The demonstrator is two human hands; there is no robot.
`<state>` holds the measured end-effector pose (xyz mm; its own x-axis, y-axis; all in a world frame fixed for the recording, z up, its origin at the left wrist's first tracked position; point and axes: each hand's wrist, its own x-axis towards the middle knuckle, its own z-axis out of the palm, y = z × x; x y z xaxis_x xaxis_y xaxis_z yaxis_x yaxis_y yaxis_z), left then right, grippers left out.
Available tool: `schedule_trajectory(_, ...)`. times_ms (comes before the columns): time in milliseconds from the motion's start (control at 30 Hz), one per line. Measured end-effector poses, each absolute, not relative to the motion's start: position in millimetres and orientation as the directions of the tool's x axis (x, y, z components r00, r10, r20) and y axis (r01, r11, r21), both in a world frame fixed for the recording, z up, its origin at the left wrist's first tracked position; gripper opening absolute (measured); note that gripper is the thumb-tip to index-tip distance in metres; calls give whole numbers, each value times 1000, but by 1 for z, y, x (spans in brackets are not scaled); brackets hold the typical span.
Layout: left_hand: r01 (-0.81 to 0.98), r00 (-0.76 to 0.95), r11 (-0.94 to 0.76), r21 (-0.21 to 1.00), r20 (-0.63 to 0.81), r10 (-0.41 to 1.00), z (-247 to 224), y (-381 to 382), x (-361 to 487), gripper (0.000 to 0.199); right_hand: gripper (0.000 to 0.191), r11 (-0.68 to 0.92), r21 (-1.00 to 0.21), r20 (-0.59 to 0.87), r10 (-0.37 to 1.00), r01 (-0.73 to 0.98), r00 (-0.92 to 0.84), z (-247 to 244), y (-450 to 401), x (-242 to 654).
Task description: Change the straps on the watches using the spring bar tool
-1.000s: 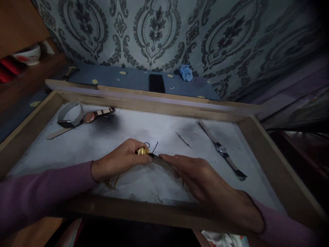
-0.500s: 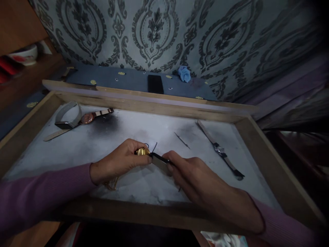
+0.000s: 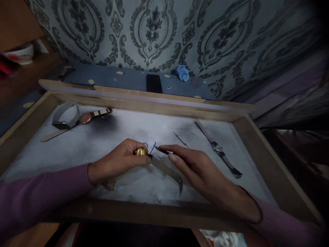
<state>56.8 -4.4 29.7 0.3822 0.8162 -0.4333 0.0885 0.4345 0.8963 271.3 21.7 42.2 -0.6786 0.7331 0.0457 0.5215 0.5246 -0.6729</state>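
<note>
My left hand point(image 3: 123, 156) is closed round a gold watch case point(image 3: 141, 151), pinching it between thumb and fingers. From the case a greyish-beige watch strap point(image 3: 167, 168) runs down to the right, its far end curling loose. In my right hand point(image 3: 197, 168) is a slim dark pointed tool point(image 3: 163, 150); its exact kind is unclear. The tool's tip sits just above the strap, near a thin dark pin point(image 3: 153, 147). Part of a gold metal bracelet point(image 3: 111, 183) shows below my left wrist; whether it joins the case is hidden.
A shallow wooden tray point(image 3: 144, 103) with a whitish floor surrounds the work. At its left lie a grey-banded watch point(image 3: 66, 116) and a brown-faced watch point(image 3: 85, 118). A thin metal tool point(image 3: 180, 139) and another watch point(image 3: 218, 149) lie right. Behind are a black phone point(image 3: 154, 83) and blue cloth point(image 3: 182, 73).
My right hand has shifted off the strap and now has the dark tool's tip above it. The strap's loose end has come into view. My left hand keeps its grip on the watch.
</note>
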Motion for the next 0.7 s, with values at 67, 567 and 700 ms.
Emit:
schedule_trajectory(67,93,383,438,894,-439,813,30,-4,57,14,34,465,-708,6,756,531,-655,44,24,271)
schedule_trajectory(567,152,387,438,886,-461,798,36,-4,59,10,23,737,-397,106,628,547,-771,36,22,273)
schedule_trajectory(700,140,393,433,891,-451,801,36,-4,59,12,25,739,-355,30,622,573,-783,37,22,270)
